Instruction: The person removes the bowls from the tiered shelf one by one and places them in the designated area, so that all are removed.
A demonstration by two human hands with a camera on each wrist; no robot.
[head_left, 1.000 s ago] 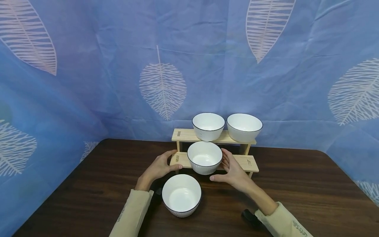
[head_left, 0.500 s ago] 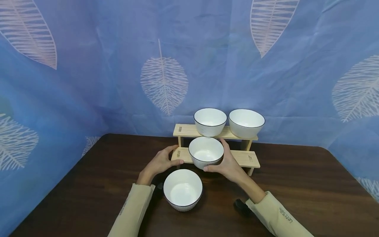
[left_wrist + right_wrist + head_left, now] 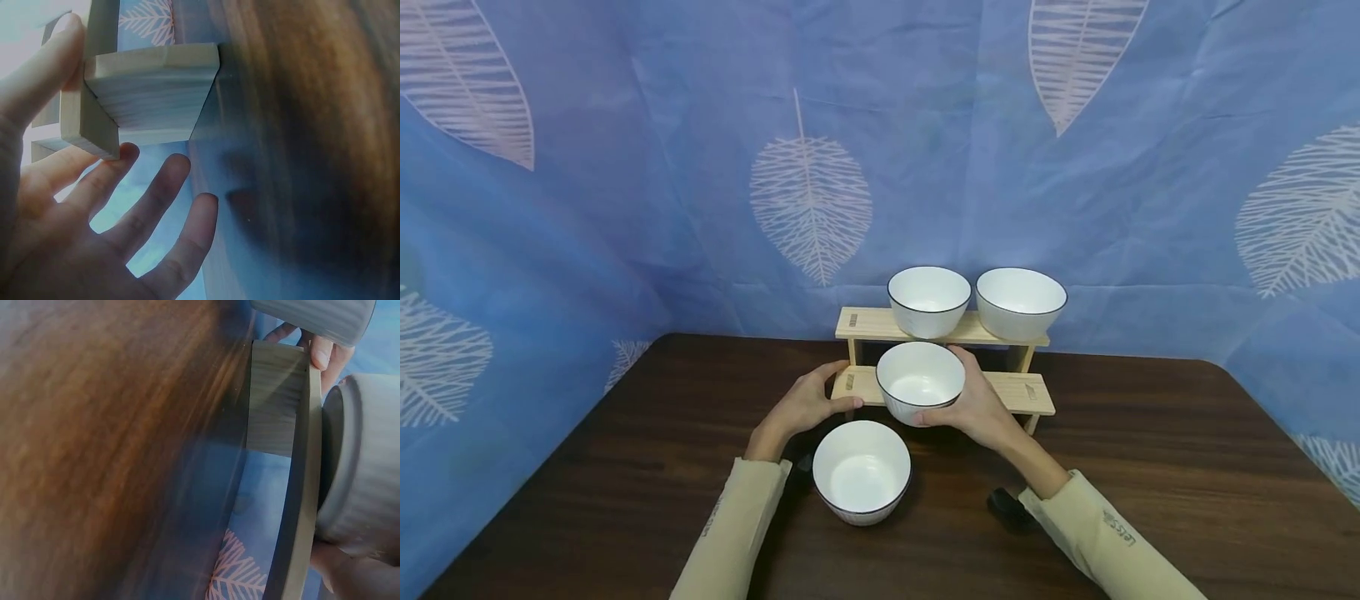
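Observation:
A white dark-rimmed bowl point(image 3: 921, 375) sits upright on the lower step of a two-tier wooden rack point(image 3: 1015, 390). My right hand point(image 3: 981, 408) grips it from the right, thumb at the front and fingers round the far side. In the right wrist view, the bowl's ribbed side point(image 3: 369, 456) and foot are close to the board. My left hand point(image 3: 801, 407) holds the left end of the lower step. The left wrist view has the thumb point(image 3: 53, 65) on one face of the board, with the other fingers spread past its edge.
Two matching bowls, a left one point(image 3: 928, 302) and a right one point(image 3: 1021, 303), stand on the upper step. Another bowl point(image 3: 861, 471) stands on the dark wooden table point(image 3: 625, 475) between my forearms. A blue leaf-patterned cloth point(image 3: 700, 167) hangs behind.
My right hand has closed round the lower-step bowl, its thumb swinging left across the front. The left hand keeps its place on the rack. The head view has shifted slightly.

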